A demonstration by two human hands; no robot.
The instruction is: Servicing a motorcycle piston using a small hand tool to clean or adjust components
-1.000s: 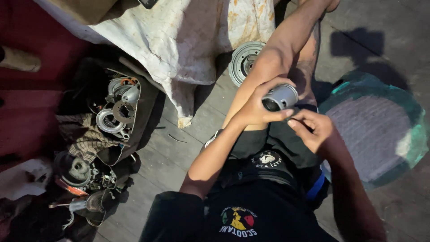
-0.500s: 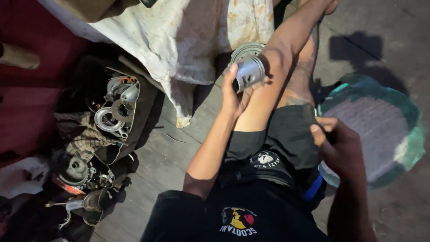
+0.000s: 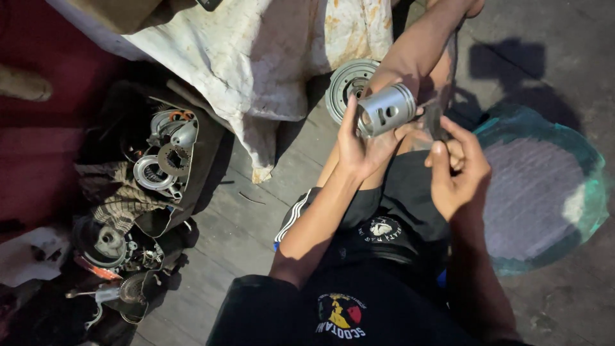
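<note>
Above my lap, near the middle of the view, my left hand [image 3: 362, 144] is curled around a grey metal piston [image 3: 386, 110], fingers under it and the thumb up along its open end, so the piston lies on its side with the hollow end facing left. I can see a round hole in its side wall and grooves near the closed end. My right hand [image 3: 456, 168] is just beside it, to the right, with the fingers pinched together on a small dark piece [image 3: 435, 122] that I cannot make out; whether that piece touches the piston I cannot tell.

Behind the piston, on the wooden floor [image 3: 237, 224], a round metal wheel part [image 3: 346, 80] lies flat, partly hidden by my leg. A stained white cloth [image 3: 256, 57] spreads across the top of the view. To the left, well apart from my hands, a heap of engine parts [image 3: 163, 160] sits on dark rags. To the right of my leg, a round green basin [image 3: 589, 198] sits on the ground.
</note>
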